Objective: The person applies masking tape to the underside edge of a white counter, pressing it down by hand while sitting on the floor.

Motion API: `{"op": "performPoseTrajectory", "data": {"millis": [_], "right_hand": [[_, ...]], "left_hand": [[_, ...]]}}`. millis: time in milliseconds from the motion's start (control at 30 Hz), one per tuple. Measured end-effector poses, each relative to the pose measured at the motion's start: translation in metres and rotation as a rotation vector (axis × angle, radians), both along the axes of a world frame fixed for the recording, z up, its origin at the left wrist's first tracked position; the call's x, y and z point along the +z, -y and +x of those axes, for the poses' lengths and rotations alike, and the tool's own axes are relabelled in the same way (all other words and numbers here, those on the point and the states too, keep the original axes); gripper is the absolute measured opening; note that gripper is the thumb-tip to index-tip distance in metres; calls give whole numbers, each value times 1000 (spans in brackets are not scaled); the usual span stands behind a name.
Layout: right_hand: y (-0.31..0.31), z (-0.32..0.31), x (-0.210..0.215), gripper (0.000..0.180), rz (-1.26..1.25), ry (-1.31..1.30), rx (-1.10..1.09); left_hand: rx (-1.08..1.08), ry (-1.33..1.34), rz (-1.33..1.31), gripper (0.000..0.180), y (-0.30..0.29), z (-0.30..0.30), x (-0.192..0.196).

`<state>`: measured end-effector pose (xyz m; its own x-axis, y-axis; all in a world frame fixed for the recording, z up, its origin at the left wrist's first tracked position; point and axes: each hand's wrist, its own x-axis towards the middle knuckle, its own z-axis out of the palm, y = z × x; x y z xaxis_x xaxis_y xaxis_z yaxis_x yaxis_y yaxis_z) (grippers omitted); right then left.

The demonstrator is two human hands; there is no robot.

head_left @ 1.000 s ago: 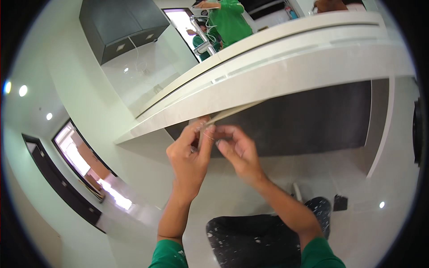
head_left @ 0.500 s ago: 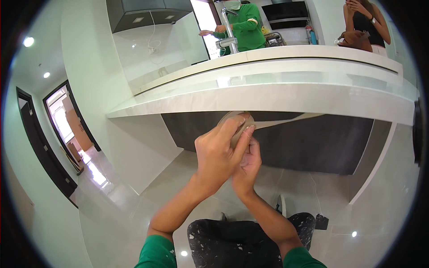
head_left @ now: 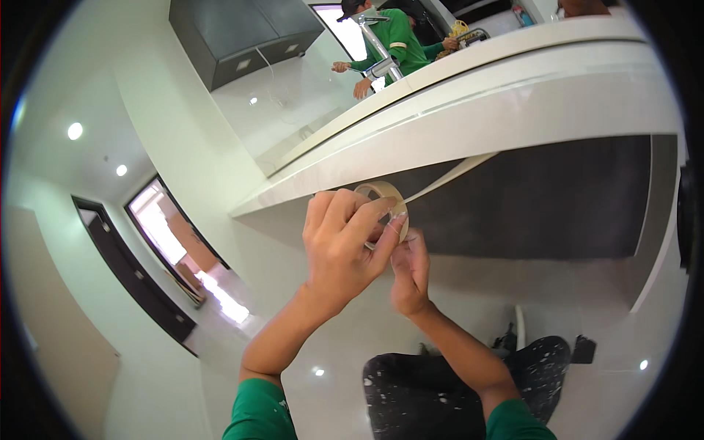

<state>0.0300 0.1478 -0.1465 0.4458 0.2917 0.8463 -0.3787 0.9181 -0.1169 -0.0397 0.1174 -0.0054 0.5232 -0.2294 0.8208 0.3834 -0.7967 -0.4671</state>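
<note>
A roll of cream masking tape (head_left: 400, 192) is tilted on edge just below the white counter's front edge. My left hand (head_left: 341, 238) is closed on it, fingers over its near side and thumb at its lower rim. Just below and to the right, my right hand (head_left: 411, 275) has its fingers curled up against the roll's lower edge; the left thumb partly hides their tips. A narrow strip of tape (head_left: 451, 176) stretches from the roll up and right to the underside of the counter's front edge.
The white counter (head_left: 513, 110) spans the view above my hands, with a dark panel (head_left: 543, 198) beneath. A chrome faucet (head_left: 381, 55) rises behind it, near a person in green (head_left: 400, 40). My paint-spotted knees (head_left: 462, 389) are below; doorways (head_left: 176, 242) open at left.
The view has tilted and swung left. More of the tape roll now shows, out from under the counter edge, and its strip slopes more steeply. Both hands stay on the roll.
</note>
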Motion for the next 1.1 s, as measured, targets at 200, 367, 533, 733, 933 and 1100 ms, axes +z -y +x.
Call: {"op": "performPoseTrajectory", "data": {"millis": [200, 367, 533, 733, 933, 1100], "right_hand": [[7, -9, 15, 35, 52, -185, -42], [-3, -16, 15, 63, 8, -169, -311], [-17, -15, 31, 79, 91, -148, -627], [-12, 0, 51, 70, 21, -72, -716], [4, 16, 48, 75, -74, 18, -743], [19, 26, 57, 72, -107, 93, -718]], "left_hand": [[174, -115, 248, 31, 14, 0, 23], [261, -130, 209, 26, 10, 0, 22], [181, -113, 221, 20, 0, -1, 31], [211, -114, 171, 19, 5, -6, 50], [140, -142, 259, 33, 1, -9, 52], [-114, -202, -35, 48, -10, -10, 65]]}}
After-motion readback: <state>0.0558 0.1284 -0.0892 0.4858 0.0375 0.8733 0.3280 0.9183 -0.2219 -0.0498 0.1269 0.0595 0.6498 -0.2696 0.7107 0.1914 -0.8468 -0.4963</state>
